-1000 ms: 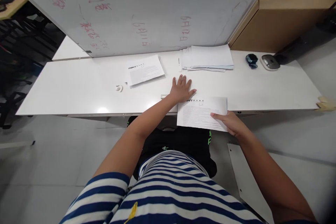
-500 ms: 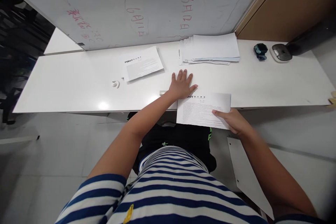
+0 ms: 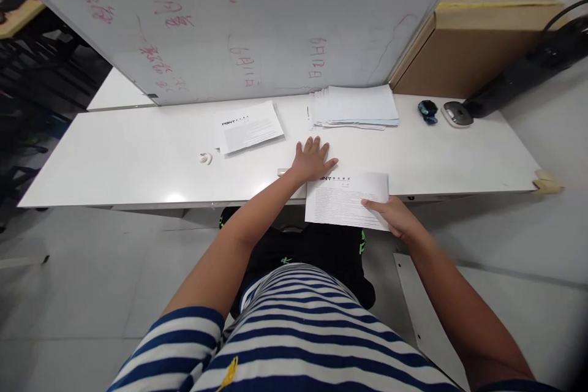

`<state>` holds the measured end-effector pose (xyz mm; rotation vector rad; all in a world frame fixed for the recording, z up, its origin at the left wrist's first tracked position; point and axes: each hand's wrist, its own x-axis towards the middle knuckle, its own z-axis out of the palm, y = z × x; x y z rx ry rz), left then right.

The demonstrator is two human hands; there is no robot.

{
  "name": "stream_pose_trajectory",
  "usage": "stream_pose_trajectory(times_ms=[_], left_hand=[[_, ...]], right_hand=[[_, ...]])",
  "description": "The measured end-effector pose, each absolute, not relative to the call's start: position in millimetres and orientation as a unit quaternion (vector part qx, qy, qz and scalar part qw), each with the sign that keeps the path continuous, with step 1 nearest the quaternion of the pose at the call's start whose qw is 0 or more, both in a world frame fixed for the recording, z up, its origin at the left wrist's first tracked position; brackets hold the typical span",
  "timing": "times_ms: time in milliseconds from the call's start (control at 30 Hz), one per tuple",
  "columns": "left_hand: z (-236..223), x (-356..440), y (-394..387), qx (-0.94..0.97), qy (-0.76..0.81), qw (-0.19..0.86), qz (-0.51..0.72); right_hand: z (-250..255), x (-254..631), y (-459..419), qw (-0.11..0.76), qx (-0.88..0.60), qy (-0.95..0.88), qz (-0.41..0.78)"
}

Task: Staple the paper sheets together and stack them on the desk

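Our hands met at one printed paper (image 3: pixel 340 203) by the tabletop's (image 3: pixel 138 153) near edge. We grasped its right end in the right hand (image 3: pixel 394 215), thumb on the printed face and the other fingers mostly hidden beneath. Our left hand (image 3: pixel 314 159) was released and spread palm down on the tabletop, over the paper's upper left corner; how firmly it pressed, we could not tell.

From that left hand, we saw the paper at five o'clock, partly over the tabletop and partly past its edge. At ten o'clock lay a second paper (image 3: pixel 252 128), slightly skewed, its heading turned toward us. Nine o'clock held a white curl (image 3: pixel 206 158), well apart from us, and at eight a pale stub (image 3: pixel 282 172) showed just beside our forearm.

We had a stack (image 3: pixel 361 105) of papers at one o'clock, its edges uneven, near the foot of a whiteboard (image 3: pixel 275 6) with red writing. Toward two o'clock sat a watch (image 3: pixel 427 111), a rounded device (image 3: pixel 458 114) just beside it, and a cardboard box (image 3: pixel 463 58) behind.
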<state>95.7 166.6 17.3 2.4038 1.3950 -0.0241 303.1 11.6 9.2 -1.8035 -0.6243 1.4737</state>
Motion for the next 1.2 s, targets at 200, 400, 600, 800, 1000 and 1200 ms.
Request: stream_pose_trajectory(times_ms=[200, 400, 600, 800, 1000, 1200], left_hand=[[18.8, 92.6, 166.7, 0.845, 0.497, 0.199, 0.002], [20.6, 86.2, 180.3, 0.819, 0.501, 0.28, -0.006], [19.4, 83.2, 185.8, 0.804, 0.504, 0.313, 0.02], [20.6, 82.5, 184.7, 0.801, 0.503, 0.323, 0.03], [17.2, 82.7, 186.8, 0.804, 0.499, 0.321, 0.031], [28.5, 83.2, 178.6, 0.821, 0.486, 0.298, 0.031]], right_hand=[[9.7, 301.4, 10.6, 0.358, -0.7, -0.253, 0.563], [8.5, 301.6, 9.8, 0.352, -0.696, -0.26, 0.57], [7.4, 300.8, 8.5, 0.353, -0.702, -0.255, 0.564], [4.5, 299.2, 7.7, 0.35, -0.708, -0.257, 0.558], [7.6, 296.6, 6.4, 0.338, -0.721, -0.25, 0.551], [4.0, 297.4, 6.2, 0.345, -0.708, -0.244, 0.566]])
